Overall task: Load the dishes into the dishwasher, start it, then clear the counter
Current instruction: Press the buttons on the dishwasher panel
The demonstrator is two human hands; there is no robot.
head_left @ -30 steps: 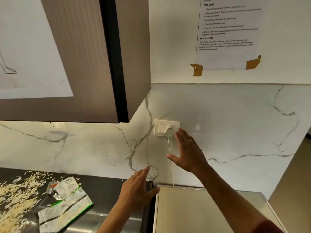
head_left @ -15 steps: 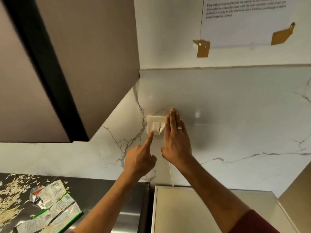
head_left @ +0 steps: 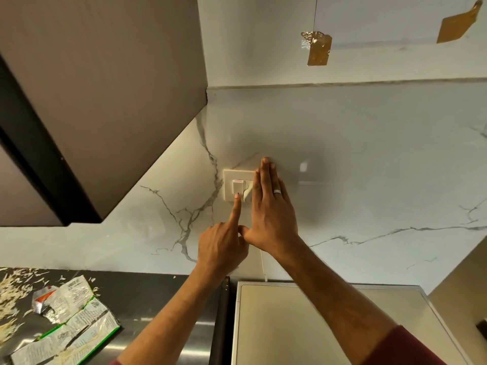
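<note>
Both arms reach up and forward to the marble backsplash point(head_left: 355, 159). The left hand point(head_left: 220, 247) is balled into a loose fist with only the index finger point(head_left: 235, 210) straight out, its tip pressing the lower end of the rocker switch point(head_left: 237, 187) and holding nothing. That switch is white with a thin red line along its top edge, set in a cream switch plate point(head_left: 228, 177). Just to the right of that fingertip, the right hand point(head_left: 272, 214) lies flat, fingers straight and together, a silver ring point(head_left: 277, 191) on one of them, palm towards the wall over the plate's right half. A white plug point(head_left: 247, 192) peeks out from under the edge of those fingers; whether the palm truly presses it or only covers it is hard to judge. The two hands touch at the thumb. A white cord point(head_left: 263, 264) drops from beneath the right wrist to the pale dishwasher top point(head_left: 329, 325), directly below both forearms. Down and left of the left hand, on the dark counter point(head_left: 158, 293), lie torn wrappers point(head_left: 71, 317) and scattered rice point(head_left: 11, 291).
</note>
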